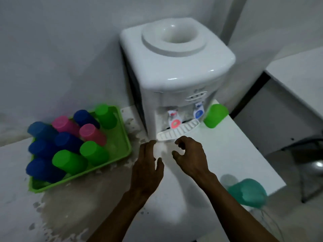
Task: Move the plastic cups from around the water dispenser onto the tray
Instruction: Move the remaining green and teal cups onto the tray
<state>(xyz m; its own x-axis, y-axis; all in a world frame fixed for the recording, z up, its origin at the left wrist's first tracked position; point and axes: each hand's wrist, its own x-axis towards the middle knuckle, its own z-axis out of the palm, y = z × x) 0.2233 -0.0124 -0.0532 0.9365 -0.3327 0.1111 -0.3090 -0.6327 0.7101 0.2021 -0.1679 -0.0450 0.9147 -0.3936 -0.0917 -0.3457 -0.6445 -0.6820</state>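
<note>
A white water dispenser [176, 70] stands at the back of the counter. To its left lies a green tray [122, 137] holding several upside-down plastic cups in blue, pink and green. One green cup [215, 116] stands upside down to the right of the dispenser, beside the blue tap. A teal cup [248, 192] sits at the near right edge of the counter. My left hand [147, 168] and my right hand [189, 158] hover side by side in front of the drip tray [176, 131], both empty, fingers apart and slightly curled.
The white counter [236, 154] ends close behind the green cup and beside the teal cup. Its surface is worn and stained brown [83, 198] in front of the tray. A wall stands behind. A dark chair frame [307, 154] is at the right, lower down.
</note>
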